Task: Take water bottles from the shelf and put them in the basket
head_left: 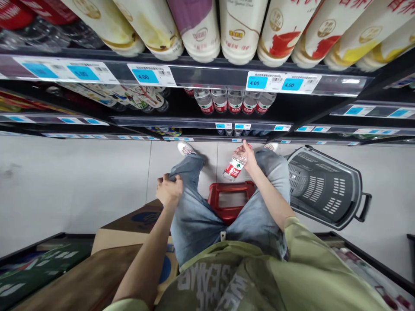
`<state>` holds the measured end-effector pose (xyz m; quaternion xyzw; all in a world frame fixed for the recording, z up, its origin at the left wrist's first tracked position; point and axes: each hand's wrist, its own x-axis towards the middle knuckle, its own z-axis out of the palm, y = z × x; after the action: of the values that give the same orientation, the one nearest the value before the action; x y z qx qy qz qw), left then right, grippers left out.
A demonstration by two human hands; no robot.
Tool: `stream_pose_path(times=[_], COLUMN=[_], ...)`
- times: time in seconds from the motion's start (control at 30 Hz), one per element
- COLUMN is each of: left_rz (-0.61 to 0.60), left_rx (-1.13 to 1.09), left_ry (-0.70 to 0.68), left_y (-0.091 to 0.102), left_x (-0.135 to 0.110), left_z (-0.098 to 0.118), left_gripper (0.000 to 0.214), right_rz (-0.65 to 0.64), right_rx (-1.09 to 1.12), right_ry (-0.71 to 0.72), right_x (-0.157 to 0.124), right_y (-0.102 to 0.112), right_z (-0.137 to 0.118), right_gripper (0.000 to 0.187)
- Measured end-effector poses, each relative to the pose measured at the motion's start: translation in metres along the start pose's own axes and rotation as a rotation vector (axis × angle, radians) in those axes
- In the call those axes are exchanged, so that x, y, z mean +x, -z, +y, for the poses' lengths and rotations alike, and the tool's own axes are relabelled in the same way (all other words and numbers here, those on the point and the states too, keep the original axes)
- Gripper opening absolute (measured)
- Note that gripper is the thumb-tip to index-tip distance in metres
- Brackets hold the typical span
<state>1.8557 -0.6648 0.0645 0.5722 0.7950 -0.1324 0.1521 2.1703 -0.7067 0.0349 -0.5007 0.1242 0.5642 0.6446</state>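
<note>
My right hand (pixel 247 156) grips a clear water bottle with a red label (pixel 235 166) by its neck, holding it tilted above the floor in front of my knees. My left hand (pixel 169 190) rests closed on my left knee, bunching the denim of my jeans (pixel 194 211). I sit on a red plastic stool (pixel 231 198) facing the shelves. More water bottles with the same red label (pixel 233 101) stand in a row on a lower shelf straight ahead.
A grey shopping basket (pixel 324 185) lies tilted on the floor at my right. Cardboard boxes (pixel 136 224) sit at my left. Shelf rails with blue price tags (pixel 152 75) carry large drink bottles (pixel 201 30) overhead. Grey floor tiles (pixel 65 181) spread to the left.
</note>
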Motion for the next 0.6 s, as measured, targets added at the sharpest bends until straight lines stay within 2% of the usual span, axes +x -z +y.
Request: stream_pose_path(times=[0.23,0.37,0.43,0.5,0.6], left_rz=[0.003,-0.006,-0.003,0.0,0.0], left_rx=[0.017,0.008,0.002,-0.002,-0.005], left_ry=[-0.025,-0.041,-0.049,-0.057,-0.07], left_y=[0.002,0.004,0.005,0.005,0.006], left_x=[-0.002,-0.003,-0.004,-0.004,-0.006], left_z=[0.002,0.01,0.015,0.02,0.026], left_gripper=[0.057,0.058,0.058,0.059,0.058], right_rz=[0.003,0.076,0.108,0.153,0.299], right_rx=[-0.016,-0.091,-0.117,-0.142,-0.205], right_ry=[0.004,0.045,0.144,0.309,0.608], right_x=[0.004,-0.001,-0.007,-0.016,-0.036], right_y=[0.002,0.002,0.005,0.014,0.048], right_z=[0.004,0.003,-0.005,-0.021,-0.058], right_gripper=[0.065,0.063,0.064,0.063,0.061])
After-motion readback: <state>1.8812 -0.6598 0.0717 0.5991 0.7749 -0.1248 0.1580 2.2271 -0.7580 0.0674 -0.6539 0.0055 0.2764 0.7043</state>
